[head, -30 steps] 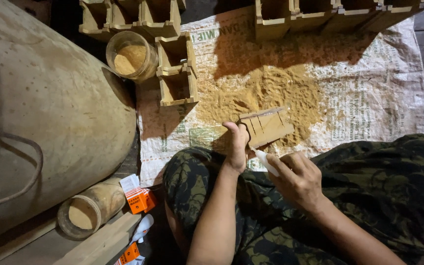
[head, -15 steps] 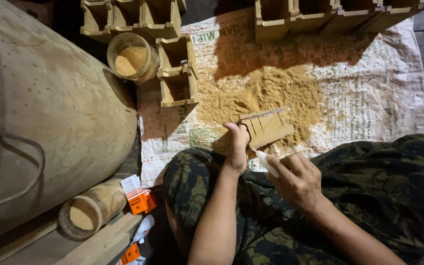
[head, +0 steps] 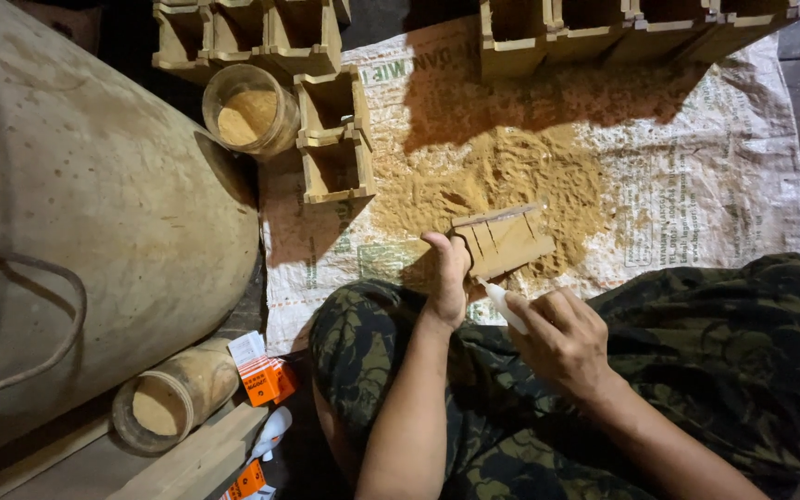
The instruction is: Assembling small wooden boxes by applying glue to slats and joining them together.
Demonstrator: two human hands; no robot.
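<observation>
Nothing has moved: left hand grips slotted wooden piece, right hand grips glue tube; jar holds sawdust.

At the centre of the frame the left hand grips the edge of a small slotted wooden piece lying on a heap of sawdust on a printed woven sack. Just below it, the right hand holds a small white glue bottle, its tip close to the piece. At upper left, a jar of sawdust stands beside open wooden boxes.

The small box is bare, matt wood. Rough sawdust lies on a woven plastic sack. The little bottle is smooth white plastic.
</observation>
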